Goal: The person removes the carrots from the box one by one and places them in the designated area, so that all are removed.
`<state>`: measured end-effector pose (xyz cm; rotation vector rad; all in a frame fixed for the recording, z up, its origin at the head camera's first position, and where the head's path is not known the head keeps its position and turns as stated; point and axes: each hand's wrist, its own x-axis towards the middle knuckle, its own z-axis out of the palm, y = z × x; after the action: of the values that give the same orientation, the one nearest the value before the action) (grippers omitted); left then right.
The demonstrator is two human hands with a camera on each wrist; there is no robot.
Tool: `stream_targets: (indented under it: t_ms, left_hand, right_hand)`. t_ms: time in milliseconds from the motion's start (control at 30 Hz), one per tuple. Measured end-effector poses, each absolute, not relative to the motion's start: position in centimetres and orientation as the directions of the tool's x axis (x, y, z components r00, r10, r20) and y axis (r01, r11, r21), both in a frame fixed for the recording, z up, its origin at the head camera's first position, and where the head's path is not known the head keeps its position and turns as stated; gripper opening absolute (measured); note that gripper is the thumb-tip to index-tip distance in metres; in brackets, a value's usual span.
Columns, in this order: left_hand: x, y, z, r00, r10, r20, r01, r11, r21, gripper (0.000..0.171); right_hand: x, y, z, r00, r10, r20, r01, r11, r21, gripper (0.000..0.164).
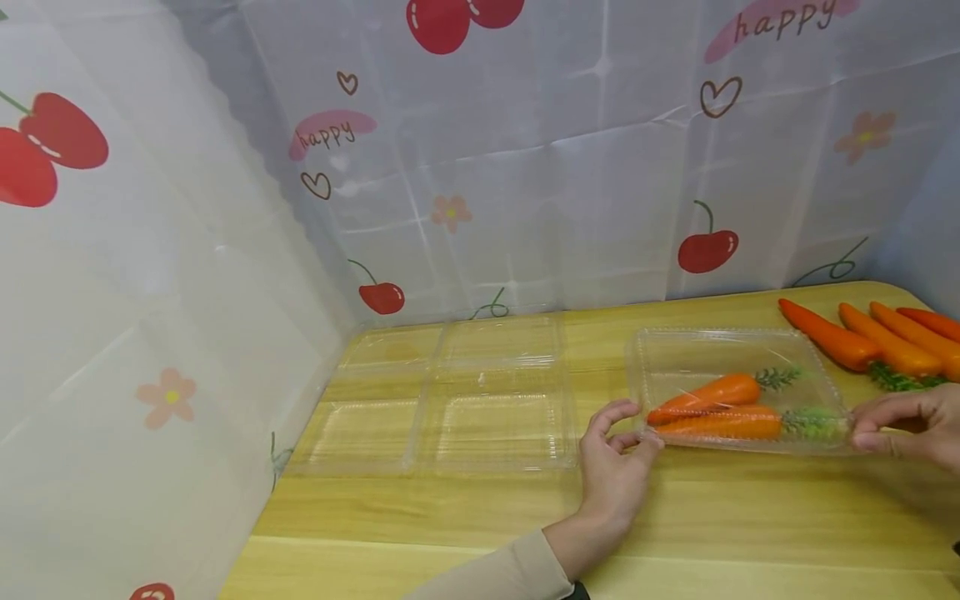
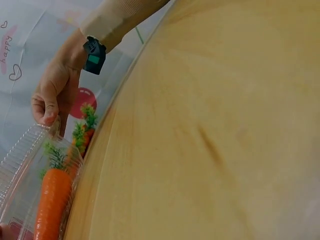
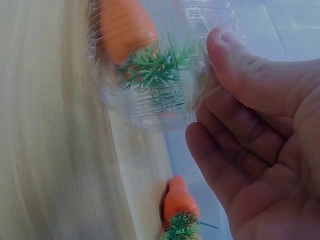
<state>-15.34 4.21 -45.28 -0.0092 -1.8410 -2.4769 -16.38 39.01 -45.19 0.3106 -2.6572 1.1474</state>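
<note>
A transparent plastic clamshell box (image 1: 720,354) lies on the wooden table with its lid down over two orange carrots (image 1: 705,425) with green leafy tops. My left hand (image 1: 618,467) holds the box's front left corner between thumb and fingers. At the opposite front corner, my right hand (image 1: 911,425) pinches the rim. Up close in the right wrist view, the thumb (image 3: 222,55) lies on the edge of the box with the fingers under it. The left wrist view has the box along its lower left, with only a sliver of my left hand in it.
Another transparent plastic container (image 1: 427,392) lies opened out on the left of the table (image 1: 450,508). Several loose carrots (image 1: 892,346) lie at the back right, next to the box. A printed cloth (image 1: 517,208) hangs along the back and left sides.
</note>
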Motion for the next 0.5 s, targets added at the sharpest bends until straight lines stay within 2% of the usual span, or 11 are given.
stream_targets:
  t_ms: [267, 400, 500]
  left_hand:
    - [-15.5, 4.1, -45.2, -0.998, -0.051, 0.03, 0.042, -0.268, 0.963, 0.038]
    - [-15.4, 4.1, -45.2, -0.998, -0.053, 0.018, 0.031, -0.266, 0.963, 0.04]
    - [-15.3, 4.2, -45.2, -0.999, -0.053, 0.012, 0.025, -0.257, 0.966, 0.043]
  right_hand:
    - [-17.0, 39.4, -44.5, -0.968, -0.124, 0.218, -0.241, 0.701, -0.672, 0.014]
    - [-17.1, 39.9, -44.6, -0.946, -0.142, 0.291, -0.306, 0.69, -0.656, 0.022]
    - [-17.3, 40.7, -44.9, -0.914, -0.156, 0.374, -0.388, 0.607, -0.694, 0.03]
